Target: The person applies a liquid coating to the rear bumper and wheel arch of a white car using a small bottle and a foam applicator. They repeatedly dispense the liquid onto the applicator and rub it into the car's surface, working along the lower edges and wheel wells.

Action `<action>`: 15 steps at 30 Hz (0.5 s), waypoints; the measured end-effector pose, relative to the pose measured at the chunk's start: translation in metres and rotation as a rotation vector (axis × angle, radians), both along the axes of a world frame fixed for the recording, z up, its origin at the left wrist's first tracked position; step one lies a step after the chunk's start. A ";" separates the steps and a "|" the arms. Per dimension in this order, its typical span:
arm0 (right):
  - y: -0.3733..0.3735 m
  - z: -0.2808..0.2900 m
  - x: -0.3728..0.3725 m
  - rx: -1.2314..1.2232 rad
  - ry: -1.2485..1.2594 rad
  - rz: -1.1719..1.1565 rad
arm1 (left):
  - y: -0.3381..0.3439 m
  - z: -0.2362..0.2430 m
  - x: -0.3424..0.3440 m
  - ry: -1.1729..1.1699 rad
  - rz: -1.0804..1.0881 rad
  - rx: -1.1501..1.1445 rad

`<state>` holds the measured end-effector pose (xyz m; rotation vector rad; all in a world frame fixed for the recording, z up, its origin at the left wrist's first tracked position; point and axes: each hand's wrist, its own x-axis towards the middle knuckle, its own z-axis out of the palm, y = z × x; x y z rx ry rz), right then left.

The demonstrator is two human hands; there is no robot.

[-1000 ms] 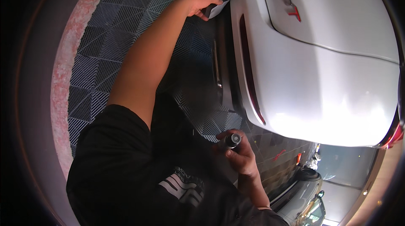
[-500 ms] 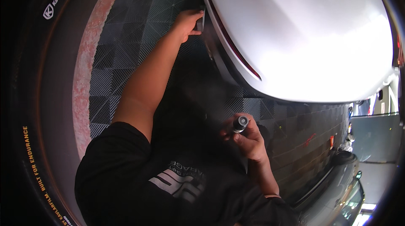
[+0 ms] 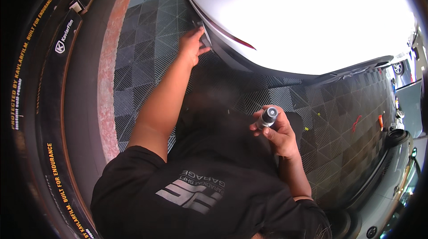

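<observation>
My left hand (image 3: 192,46) reaches forward to the lower edge of a white car body (image 3: 303,16) and pinches a small grey flat scraper (image 3: 202,33) against that edge. The dark trim strip (image 3: 232,42) of the car runs just right of the fingers. Closer to me, my right hand (image 3: 280,137) is closed around a small bottle with a black and silver top (image 3: 269,116), held upright over the floor and apart from the car. My black shirt (image 3: 200,185) fills the lower part of the view.
Dark ribbed floor tiles (image 3: 147,56) lie under the car, edged by a reddish strip (image 3: 108,83). A black banner wall (image 3: 40,118) curves along the left. Small orange items (image 3: 356,123) lie on the tiles at right, near another vehicle (image 3: 392,185).
The view has swung, so the white car now fills the upper right. My left hand has stayed at the car's lower edge with the scraper. The bottle remains in my right hand.
</observation>
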<state>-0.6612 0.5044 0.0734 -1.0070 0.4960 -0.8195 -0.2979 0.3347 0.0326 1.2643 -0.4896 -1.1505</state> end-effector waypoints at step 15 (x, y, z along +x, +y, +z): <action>0.006 -0.008 -0.029 -0.065 -0.055 0.027 | 0.155 -0.039 -0.030 0.077 -0.436 0.062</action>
